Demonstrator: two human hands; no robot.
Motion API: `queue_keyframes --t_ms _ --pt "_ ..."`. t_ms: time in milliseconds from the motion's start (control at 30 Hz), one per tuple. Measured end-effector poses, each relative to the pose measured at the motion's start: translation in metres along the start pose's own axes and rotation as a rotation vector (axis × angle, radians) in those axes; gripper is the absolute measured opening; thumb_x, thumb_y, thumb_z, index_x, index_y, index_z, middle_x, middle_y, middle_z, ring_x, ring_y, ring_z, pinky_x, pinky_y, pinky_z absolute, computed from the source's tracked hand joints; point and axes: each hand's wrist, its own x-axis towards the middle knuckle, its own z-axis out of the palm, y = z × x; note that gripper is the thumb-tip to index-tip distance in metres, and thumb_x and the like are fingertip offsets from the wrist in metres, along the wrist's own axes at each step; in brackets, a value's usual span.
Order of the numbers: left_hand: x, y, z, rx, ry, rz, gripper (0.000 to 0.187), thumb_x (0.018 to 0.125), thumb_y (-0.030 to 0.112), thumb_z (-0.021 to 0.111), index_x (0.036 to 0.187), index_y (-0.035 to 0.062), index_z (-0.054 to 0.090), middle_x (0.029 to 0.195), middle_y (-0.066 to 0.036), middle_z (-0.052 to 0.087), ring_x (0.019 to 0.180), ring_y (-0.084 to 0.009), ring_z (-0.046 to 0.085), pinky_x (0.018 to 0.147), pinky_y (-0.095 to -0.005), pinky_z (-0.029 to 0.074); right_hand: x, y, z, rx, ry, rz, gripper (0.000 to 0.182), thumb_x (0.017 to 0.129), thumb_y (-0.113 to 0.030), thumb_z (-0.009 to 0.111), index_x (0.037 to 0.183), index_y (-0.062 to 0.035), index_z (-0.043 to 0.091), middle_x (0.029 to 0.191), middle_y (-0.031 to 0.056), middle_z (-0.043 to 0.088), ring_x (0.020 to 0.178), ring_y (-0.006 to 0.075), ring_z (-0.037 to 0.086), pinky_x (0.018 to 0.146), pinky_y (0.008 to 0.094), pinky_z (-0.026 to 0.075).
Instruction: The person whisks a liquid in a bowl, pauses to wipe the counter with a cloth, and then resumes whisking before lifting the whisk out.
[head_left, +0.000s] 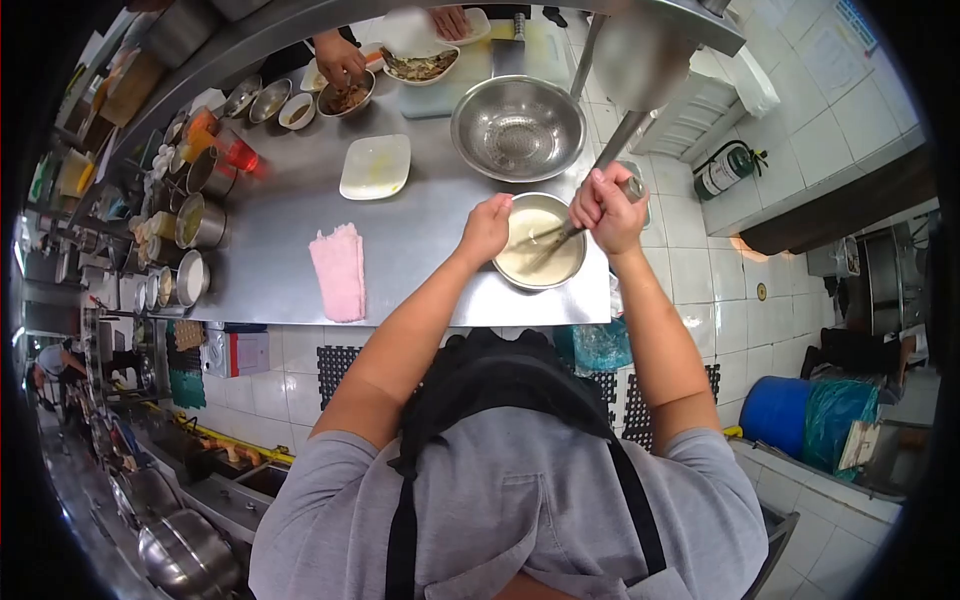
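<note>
A metal bowl [541,284] of pale cream-coloured batter [528,268] stands near the front right corner of the steel table. My left hand [487,230] grips the bowl's left rim. In my right hand [609,208] is the handle of a whisk [566,232], tilted with its wires down in the batter. Just behind the bowl sits a large perforated metal colander [519,128]. A folded pink cloth [339,273] lies to the left of my left forearm, and a square white plate [375,167] with yellowish smears rests farther back.
Across the table, another person's hand [340,60] reaches into a small metal bowl [362,104] of food. Beside it is a white dish [443,76] with food. Several metal pots, including one [202,222], line the left edge. A slanting metal post [622,140] rises by my right hand.
</note>
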Motion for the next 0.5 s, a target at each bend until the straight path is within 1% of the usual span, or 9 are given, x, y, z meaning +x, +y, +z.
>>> queue_keyframes --t_ms 67,100,133,200,300,333,367,400,500 --pt "-0.004 0.005 0.002 0.073 0.043 0.091 0.032 0.099 0.024 0.045 0.111 -0.0003 0.062 0.098 -0.024 0.067 0.094 -0.0393 0.065 0.083 -0.0424 0.05 0.001 -0.018 0.002 -0.301 0.019 0.07 0.03 0.095 -0.009 0.058 0.07 -0.0058 0.042 0.05 0.0037 0.043 0.04 0.0117 0.039 0.038 0.0298 0.034" --pt "-0.004 0.004 0.003 0.073 0.041 0.085 0.032 0.099 0.024 0.045 0.111 -0.0003 0.062 0.098 -0.024 0.067 0.094 -0.0393 0.065 0.083 -0.0424 0.05 0.005 -0.019 0.002 -0.384 0.072 -0.012 0.03 0.095 -0.009 0.058 0.07 -0.0063 0.041 0.05 0.0039 0.042 0.039 0.012 0.038 0.038 0.0308 0.035" --pt "-0.002 0.004 0.004 0.091 0.015 0.08 0.032 0.099 0.024 0.045 0.111 0.0001 0.062 0.098 -0.024 0.067 0.094 -0.0397 0.065 0.083 -0.0427 0.05 0.004 -0.014 0.002 -0.383 0.075 -0.008 0.03 0.095 -0.009 0.058 0.07 -0.0063 0.041 0.05 0.0039 0.042 0.039 0.012 0.038 0.038 0.0308 0.035" --pt "-0.001 0.003 0.003 0.114 -0.008 0.078 0.032 0.099 0.025 0.045 0.111 0.0004 0.062 0.099 -0.024 0.067 0.094 -0.0401 0.065 0.083 -0.043 0.05 0.003 0.003 0.003 -0.196 0.227 -0.215 0.03 0.094 -0.01 0.058 0.07 -0.0066 0.042 0.05 0.0037 0.041 0.039 0.012 0.038 0.038 0.031 0.035" --pt "0.002 0.002 -0.001 0.107 0.016 0.079 0.031 0.099 0.025 0.044 0.111 0.0013 0.062 0.098 -0.025 0.066 0.094 -0.0412 0.064 0.082 -0.0442 0.05 -0.005 0.0 -0.005 -0.09 0.105 -0.03 0.031 0.095 -0.011 0.057 0.07 -0.0072 0.041 0.049 0.0034 0.04 0.039 0.0121 0.037 0.038 0.0307 0.035" --pt "-0.001 0.003 0.0 0.117 0.012 0.07 0.032 0.1 0.024 0.044 0.112 -0.0008 0.061 0.098 -0.021 0.068 0.092 -0.0331 0.065 0.083 -0.0391 0.049 -0.007 -0.009 -0.01 -0.089 0.032 0.103 0.031 0.096 -0.011 0.057 0.07 -0.0072 0.041 0.05 0.0033 0.04 0.039 0.012 0.037 0.038 0.0303 0.034" --pt "-0.003 0.004 0.001 0.124 0.009 0.063 0.033 0.101 0.023 0.044 0.113 -0.003 0.061 0.098 -0.018 0.07 0.09 -0.025 0.066 0.084 -0.0341 0.049 -0.002 -0.018 -0.013 -0.223 0.085 0.072 0.032 0.097 -0.011 0.056 0.07 -0.0068 0.04 0.051 0.0035 0.041 0.039 0.012 0.037 0.038 0.0291 0.035" --pt "-0.003 0.005 0.003 0.12 0.01 0.06 0.033 0.101 0.023 0.044 0.113 -0.003 0.061 0.098 -0.018 0.07 0.09 -0.025 0.066 0.084 -0.0341 0.049 0.002 -0.018 -0.013 -0.226 0.084 0.076 0.032 0.097 -0.011 0.056 0.07 -0.0068 0.04 0.051 0.0035 0.041 0.039 0.012 0.037 0.038 0.0291 0.035" --pt "-0.004 0.007 0.006 0.109 0.018 0.04 0.033 0.101 0.023 0.044 0.113 -0.0027 0.061 0.097 -0.018 0.07 0.09 -0.0266 0.067 0.083 -0.035 0.049 0.002 -0.003 -0.005 -0.278 0.21 -0.243 0.032 0.097 -0.012 0.056 0.07 -0.007 0.04 0.051 0.0032 0.042 0.041 0.0117 0.038 0.039 0.0282 0.035"
